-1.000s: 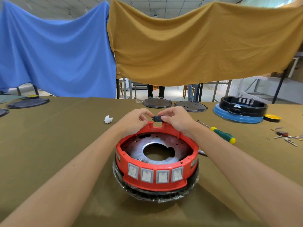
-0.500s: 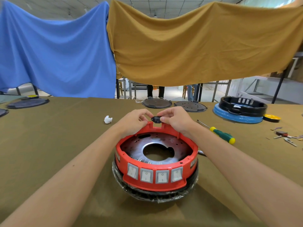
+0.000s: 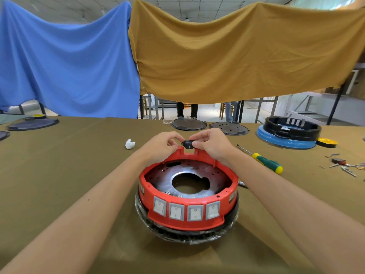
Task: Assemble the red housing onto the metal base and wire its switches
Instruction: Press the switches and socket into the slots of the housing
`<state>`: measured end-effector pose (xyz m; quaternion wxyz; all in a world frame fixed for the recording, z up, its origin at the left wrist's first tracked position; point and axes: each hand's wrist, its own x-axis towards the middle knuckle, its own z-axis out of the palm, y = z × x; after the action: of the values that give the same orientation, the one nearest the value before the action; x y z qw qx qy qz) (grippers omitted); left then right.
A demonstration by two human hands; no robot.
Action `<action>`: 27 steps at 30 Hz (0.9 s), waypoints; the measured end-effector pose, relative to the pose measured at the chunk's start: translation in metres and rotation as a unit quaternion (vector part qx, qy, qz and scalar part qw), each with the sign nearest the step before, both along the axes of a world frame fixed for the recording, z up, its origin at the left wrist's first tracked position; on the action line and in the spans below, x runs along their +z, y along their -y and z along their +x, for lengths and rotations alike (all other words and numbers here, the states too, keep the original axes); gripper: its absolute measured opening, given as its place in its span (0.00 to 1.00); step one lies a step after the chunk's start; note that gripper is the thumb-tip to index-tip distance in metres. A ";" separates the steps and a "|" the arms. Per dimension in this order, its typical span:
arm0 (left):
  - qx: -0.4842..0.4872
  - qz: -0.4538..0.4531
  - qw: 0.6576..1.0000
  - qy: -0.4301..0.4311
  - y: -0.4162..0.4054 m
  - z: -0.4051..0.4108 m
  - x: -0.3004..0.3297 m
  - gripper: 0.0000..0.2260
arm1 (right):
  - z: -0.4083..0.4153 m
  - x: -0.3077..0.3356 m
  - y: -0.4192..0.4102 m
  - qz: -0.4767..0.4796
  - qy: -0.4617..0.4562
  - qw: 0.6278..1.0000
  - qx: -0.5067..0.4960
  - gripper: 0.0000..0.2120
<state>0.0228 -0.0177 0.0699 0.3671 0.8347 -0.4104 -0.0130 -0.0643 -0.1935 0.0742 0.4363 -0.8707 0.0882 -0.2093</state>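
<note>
A blue cloth (image 3: 65, 62) and a mustard cloth (image 3: 237, 56) hang as a backdrop behind a table covered in olive fabric (image 3: 59, 175).

The red housing (image 3: 187, 194) sits near the table's front edge, seated over a metal base (image 3: 189, 180) whose central opening is visible. A film-wrapped black ring (image 3: 185, 234) lies under the housing. Four grey rocker switches (image 3: 186, 211) line the housing wall nearest the person, on the side opposite the fingers.

Both hands meet at the far rim of the housing. The left hand (image 3: 161, 145) and the right hand (image 3: 211, 144) have curled fingers that pinch a small black socket part (image 3: 187, 144) between their tips, one hand at each end. The part is directly above a rectangular notch (image 3: 189, 152) in the far rim, just below the fingertips; whether it touches the notch cannot be determined.

Right of the right-hand fingers lies a screwdriver with a green and yellow handle (image 3: 264, 161). Left of the left-hand fingers lies a crumpled white wad (image 3: 130, 144). Beyond the fingertips, two dark round plates (image 3: 209, 126) rest near the far table edge. Far right stands a black housing on a blue base (image 3: 288, 133), with small metal parts (image 3: 343, 165) nearer the person.
</note>
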 end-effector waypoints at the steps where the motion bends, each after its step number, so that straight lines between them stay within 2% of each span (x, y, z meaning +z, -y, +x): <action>1: -0.001 -0.001 1.000 0.000 0.000 0.000 0.000 0.13 | 0.000 0.000 0.000 0.002 -0.001 1.000 -0.001 0.08; 13: -0.006 -0.006 1.000 0.000 0.001 0.000 0.000 0.11 | 0.000 0.000 0.001 0.002 0.003 1.000 0.002 0.08; 19: -0.005 -0.018 1.000 0.005 0.003 0.001 -0.001 0.08 | -0.002 0.001 -0.001 0.040 0.050 0.998 0.018 0.08; 27: 0.020 0.048 0.998 0.043 0.011 0.003 0.013 0.05 | -0.003 0.001 -0.002 0.028 0.055 0.998 0.018 0.08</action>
<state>0.0263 -0.0284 0.0829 0.3090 0.8591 -0.4078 0.0109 -0.0673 -0.1911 0.0755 0.4686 -0.8466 0.0539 -0.2466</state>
